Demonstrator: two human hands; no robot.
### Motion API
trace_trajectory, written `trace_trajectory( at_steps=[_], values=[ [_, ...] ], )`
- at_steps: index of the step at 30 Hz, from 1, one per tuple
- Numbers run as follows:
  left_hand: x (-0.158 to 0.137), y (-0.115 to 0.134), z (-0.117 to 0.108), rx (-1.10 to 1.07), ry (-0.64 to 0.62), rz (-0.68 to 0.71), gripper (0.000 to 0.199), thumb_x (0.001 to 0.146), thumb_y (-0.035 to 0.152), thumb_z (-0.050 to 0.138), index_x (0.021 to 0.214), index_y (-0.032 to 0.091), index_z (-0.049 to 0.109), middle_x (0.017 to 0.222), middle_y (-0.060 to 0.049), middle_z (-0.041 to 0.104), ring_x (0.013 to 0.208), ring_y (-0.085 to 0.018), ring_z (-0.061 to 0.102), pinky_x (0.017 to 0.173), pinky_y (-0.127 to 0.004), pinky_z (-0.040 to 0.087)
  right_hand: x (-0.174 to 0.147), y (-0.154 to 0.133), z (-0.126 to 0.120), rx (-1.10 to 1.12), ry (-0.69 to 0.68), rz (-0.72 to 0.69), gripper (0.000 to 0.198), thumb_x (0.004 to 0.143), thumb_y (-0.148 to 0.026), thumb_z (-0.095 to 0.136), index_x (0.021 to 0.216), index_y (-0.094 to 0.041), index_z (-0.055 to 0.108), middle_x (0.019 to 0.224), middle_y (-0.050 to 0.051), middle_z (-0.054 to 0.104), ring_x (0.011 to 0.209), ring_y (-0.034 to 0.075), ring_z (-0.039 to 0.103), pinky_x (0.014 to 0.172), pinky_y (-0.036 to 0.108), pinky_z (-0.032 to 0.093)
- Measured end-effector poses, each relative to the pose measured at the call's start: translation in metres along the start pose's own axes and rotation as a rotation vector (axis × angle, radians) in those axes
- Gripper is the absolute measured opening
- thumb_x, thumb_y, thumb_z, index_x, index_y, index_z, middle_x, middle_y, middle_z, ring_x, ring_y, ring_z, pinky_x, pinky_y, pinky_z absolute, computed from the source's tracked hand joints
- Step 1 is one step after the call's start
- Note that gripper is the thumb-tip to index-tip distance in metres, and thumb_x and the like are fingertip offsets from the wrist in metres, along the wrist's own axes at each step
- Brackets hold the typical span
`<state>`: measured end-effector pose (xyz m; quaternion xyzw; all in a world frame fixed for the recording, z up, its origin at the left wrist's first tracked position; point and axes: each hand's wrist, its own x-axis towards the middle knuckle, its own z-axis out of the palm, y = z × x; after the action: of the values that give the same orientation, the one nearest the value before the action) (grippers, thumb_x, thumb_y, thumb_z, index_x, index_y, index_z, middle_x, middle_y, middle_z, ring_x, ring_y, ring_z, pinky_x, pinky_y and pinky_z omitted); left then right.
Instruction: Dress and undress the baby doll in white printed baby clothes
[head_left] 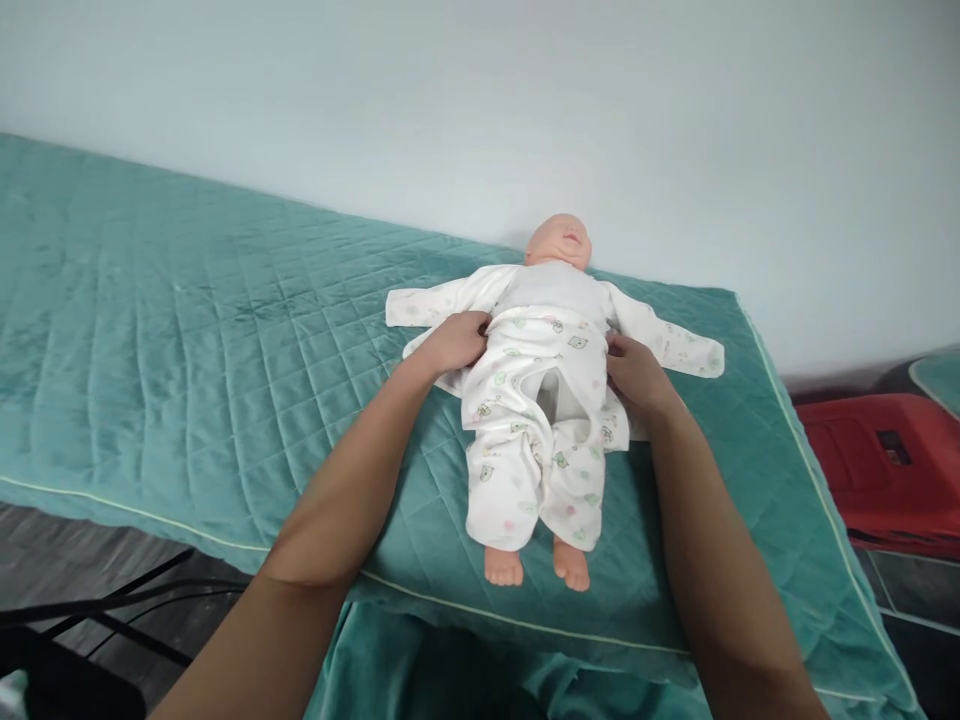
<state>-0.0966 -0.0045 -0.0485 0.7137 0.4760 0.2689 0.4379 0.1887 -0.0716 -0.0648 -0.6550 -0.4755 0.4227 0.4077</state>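
Observation:
A baby doll [560, 242] lies on its back, its head toward the wall and its bare feet toward me. It wears white printed baby trousers [544, 370], drawn up over a pale layer on its belly. Beneath it a white printed baby top [671, 335] is spread, sleeves out to both sides. My left hand [456, 342] is closed at the left side of the trousers' waist, thumb and fingers pinching the cloth. At the opposite side my right hand [636, 372] grips the waist too, its fingertips partly hidden by the fabric.
The doll rests on a green quilted cover [247, 340] with pale piping along its edge. Behind stands a white wall [480, 110]. A red plastic object [862, 450] is beyond the right edge. Black metal legs [120, 600] show at the lower left.

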Motion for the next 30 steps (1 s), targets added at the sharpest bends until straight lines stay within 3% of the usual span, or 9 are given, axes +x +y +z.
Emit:
trace_trajectory(
  at_steps=[5, 12, 16, 24, 30],
  values=[
    [-0.001, 0.003, -0.001, 0.133, -0.054, 0.032, 0.010, 0.063, 0.020, 0.063, 0.073, 0.018, 0.065, 0.082, -0.009, 0.073, 0.088, -0.026, 0.063, 0.073, -0.028, 0.047, -0.006, -0.013, -0.001, -0.123, -0.033, -0.074, 0.012, 0.071, -0.030, 0.070, 0.079, -0.022, 0.066, 0.070, 0.002, 0.067, 0.069, 0.020, 0.059, 0.058, 0.031, 0.046],
    [-0.007, 0.004, 0.004, -0.291, -0.182, -0.010, 0.022, 0.065, 0.015, 0.066, 0.086, 0.016, 0.070, 0.085, -0.007, 0.074, 0.086, -0.025, 0.067, 0.077, -0.031, 0.053, -0.014, -0.015, 0.003, 0.141, -0.050, -0.116, 0.021, 0.072, -0.034, 0.076, 0.088, -0.022, 0.072, 0.081, 0.001, 0.073, 0.072, 0.021, 0.064, 0.064, 0.033, 0.050],
    [-0.008, 0.002, 0.010, -0.569, -0.189, -0.044, 0.035, 0.065, 0.011, 0.064, 0.099, 0.016, 0.070, 0.089, -0.006, 0.075, 0.084, -0.021, 0.069, 0.080, -0.033, 0.056, -0.016, -0.015, 0.005, 0.269, -0.059, -0.148, 0.027, 0.073, -0.037, 0.078, 0.096, -0.025, 0.074, 0.093, 0.002, 0.076, 0.084, 0.024, 0.069, 0.069, 0.036, 0.055],
    [-0.008, 0.000, 0.012, -0.811, -0.187, -0.146, 0.037, 0.062, 0.008, 0.066, 0.098, 0.014, 0.072, 0.088, -0.008, 0.077, 0.085, -0.024, 0.073, 0.075, -0.034, 0.060, -0.010, -0.006, -0.002, 0.364, -0.198, -0.135, 0.028, 0.068, -0.029, 0.080, 0.095, -0.027, 0.076, 0.095, 0.002, 0.078, 0.092, 0.025, 0.072, 0.081, 0.040, 0.058],
    [-0.004, -0.004, 0.013, -0.850, -0.171, -0.217, 0.036, 0.062, 0.004, 0.065, 0.096, 0.014, 0.072, 0.085, -0.007, 0.077, 0.086, -0.022, 0.074, 0.080, -0.033, 0.060, -0.002, 0.001, -0.005, 0.431, -0.237, -0.122, 0.029, 0.066, -0.024, 0.080, 0.095, -0.025, 0.077, 0.095, 0.002, 0.079, 0.099, 0.026, 0.073, 0.088, 0.041, 0.058]
  ],
)
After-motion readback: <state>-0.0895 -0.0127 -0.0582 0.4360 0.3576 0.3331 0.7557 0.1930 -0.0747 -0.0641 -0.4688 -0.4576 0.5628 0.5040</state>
